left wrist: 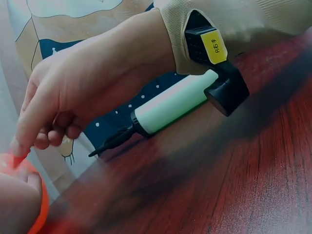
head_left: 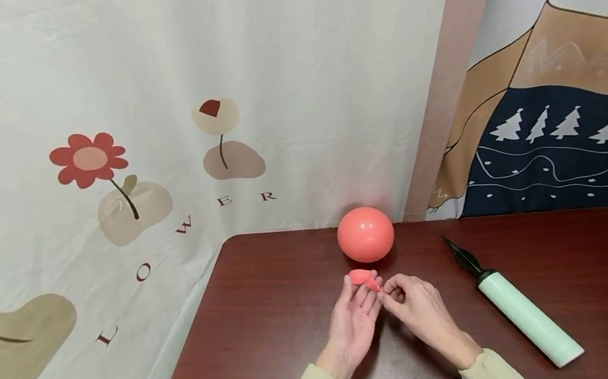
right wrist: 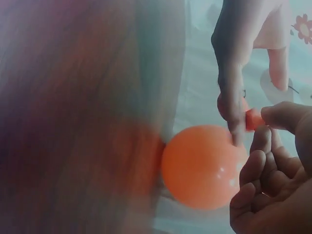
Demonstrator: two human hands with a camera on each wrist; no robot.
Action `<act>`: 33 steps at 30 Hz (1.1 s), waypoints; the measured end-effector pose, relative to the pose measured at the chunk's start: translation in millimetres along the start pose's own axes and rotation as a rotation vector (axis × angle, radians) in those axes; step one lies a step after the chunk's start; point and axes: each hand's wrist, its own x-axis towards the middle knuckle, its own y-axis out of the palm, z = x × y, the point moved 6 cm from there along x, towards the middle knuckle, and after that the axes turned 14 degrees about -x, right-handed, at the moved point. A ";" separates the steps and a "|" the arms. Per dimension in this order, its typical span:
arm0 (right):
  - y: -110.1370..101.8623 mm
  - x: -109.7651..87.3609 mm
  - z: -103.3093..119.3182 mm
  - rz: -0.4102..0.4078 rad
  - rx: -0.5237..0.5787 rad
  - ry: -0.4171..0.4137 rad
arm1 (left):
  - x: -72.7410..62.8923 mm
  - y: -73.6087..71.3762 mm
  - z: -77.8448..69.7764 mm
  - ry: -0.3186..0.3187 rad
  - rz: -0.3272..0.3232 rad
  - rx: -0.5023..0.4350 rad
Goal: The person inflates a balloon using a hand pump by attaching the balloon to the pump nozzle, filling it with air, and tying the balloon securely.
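A limp coral-red balloon (head_left: 360, 276) lies across the fingers of my left hand (head_left: 352, 324), which is palm up with the fingers nearly straight. With thumb and fingertips my right hand (head_left: 420, 308) pinches the narrow end of that balloon. The pinch shows closer in the right wrist view, where the small red end (right wrist: 253, 119) sits at the right thumb tip. Just beyond the hands, an inflated coral balloon (head_left: 366, 234) rests on the table, apart from the right hand.
A pale green hand pump (head_left: 528, 317) with a black nozzle lies slanted on the right of the brown table (head_left: 232, 346). Behind the table's far edge hangs a printed cloth (head_left: 296, 88) with flowers, and a mountain-patterned cloth (head_left: 568, 180) at the right.
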 end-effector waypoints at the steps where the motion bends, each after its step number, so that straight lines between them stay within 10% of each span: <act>1: -2.0 0.1 1.3 -0.025 -0.036 -0.035 | 0.1 -0.5 0.6 -0.004 0.003 0.002; 7: -10.2 -0.3 6.5 -0.157 -0.176 -0.217 | -2.4 -2.8 9.6 -0.149 0.018 0.023; 15: -18.1 8.0 1.7 -0.135 -0.206 -0.209 | -12.5 -5.7 22.7 -0.383 0.053 0.189; 33: -17.6 0.8 2.5 -0.106 -0.182 -0.238 | 7.2 0.6 15.2 -0.132 -0.008 0.056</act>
